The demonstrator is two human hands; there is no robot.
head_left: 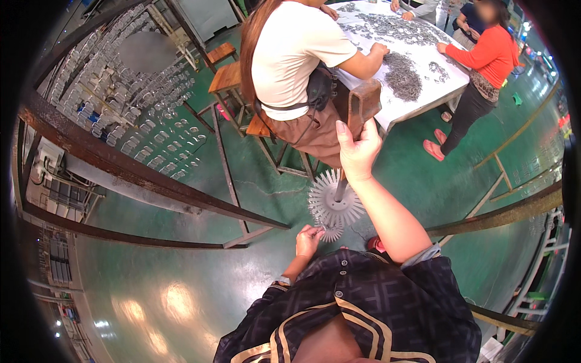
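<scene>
Green floor [145,248] spreads beneath the finned discs [328,212], beside which the left hand [307,241] is curled, its hold unclear, while the right hand [361,154] wraps a rusty bracket [354,109] that a slack grip could let tip.

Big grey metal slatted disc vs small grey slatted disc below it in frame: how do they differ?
Size: the large grey slatted disc looks clearly wider than the small grey slatted disc.
Hands: the left hand has its fingertips by the small disc's edge; the large disc is farther from them.
Centre: a rod appears to meet the large disc's middle; none is discernible on the small disc.
Shared: both are grey, with slats radiating outward.
</scene>
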